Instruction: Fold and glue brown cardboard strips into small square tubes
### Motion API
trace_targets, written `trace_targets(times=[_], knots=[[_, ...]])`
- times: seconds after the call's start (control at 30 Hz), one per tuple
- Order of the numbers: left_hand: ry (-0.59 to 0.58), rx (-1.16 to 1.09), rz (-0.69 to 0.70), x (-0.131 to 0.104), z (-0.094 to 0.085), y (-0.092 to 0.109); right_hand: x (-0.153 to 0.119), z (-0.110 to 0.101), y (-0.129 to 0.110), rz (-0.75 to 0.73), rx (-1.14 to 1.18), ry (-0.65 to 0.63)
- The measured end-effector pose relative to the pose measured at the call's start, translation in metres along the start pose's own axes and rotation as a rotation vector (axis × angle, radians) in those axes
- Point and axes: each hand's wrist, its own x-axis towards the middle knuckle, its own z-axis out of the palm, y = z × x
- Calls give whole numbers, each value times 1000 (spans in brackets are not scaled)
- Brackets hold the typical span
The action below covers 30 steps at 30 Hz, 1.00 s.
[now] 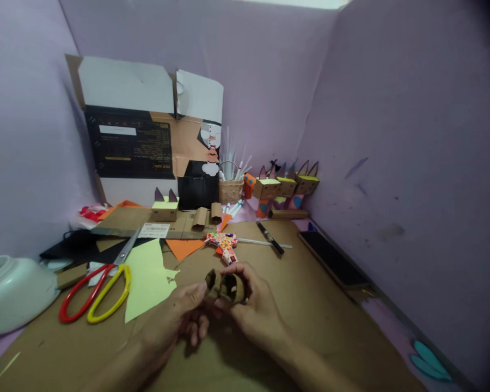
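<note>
At the far left one white bowl-like container [12,294] is sitting at the edge of the brown worktop [318,310]. Just right of it one pair of scissors [100,288], with one red loop and one yellow loop, is lying beside one pale yellow paper sheet [147,277]. Behind these, one large printed cardboard box [147,136] is leaning against the wall, and one small box figure with two dark ears [165,208] is standing in front of it. Two short cardboard rolls [206,215] are standing just right of that figure, with one orange paper scrap [184,247] lying in front of them.

In the middle foreground the left hand [179,321] and the right hand [253,305] are meeting over the worktop, both closing around one small cardboard tube piece [225,286]. The left thumb and fingertips are pinching its left end; the right hand is curling around its right side, fingers narrow. The tube is being held between the two hands, slightly above the worktop.

Just behind the hands one patterned glue gun [225,245] is lying. Further back one small basket of pens [231,188] is standing, then three eared box figures [288,185] in a row. One black marker [270,237] and one dark phone [332,258] are lying to the right.
</note>
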Motion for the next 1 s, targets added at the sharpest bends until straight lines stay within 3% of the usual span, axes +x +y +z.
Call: trace_targets(times=[0.17,0.3,0.43,0.53,0.67,0.73,0.83,1.0], knots=[[83,28,76,2,-2,-1,2,1,-5,58,125,-48],[-22,39,202,0,0,-1,4,-2,-7,129,281,0],[-85,73,229,-3,1,0,5,-7,-5,207,495,-102],[-30,174,292,-4,0,3,5,-8,-6,307,650,-140],[117,544,447,-5,0,8,5,-6,-10,468,893,-123],[168,623,486,-7,1,9,4,-5,-11,485,954,-110],[155,607,456,-8,4,10,4,-4,-11,396,879,-114],[204,591,414,-11,-2,14,3,-1,-7,185,487,-86]])
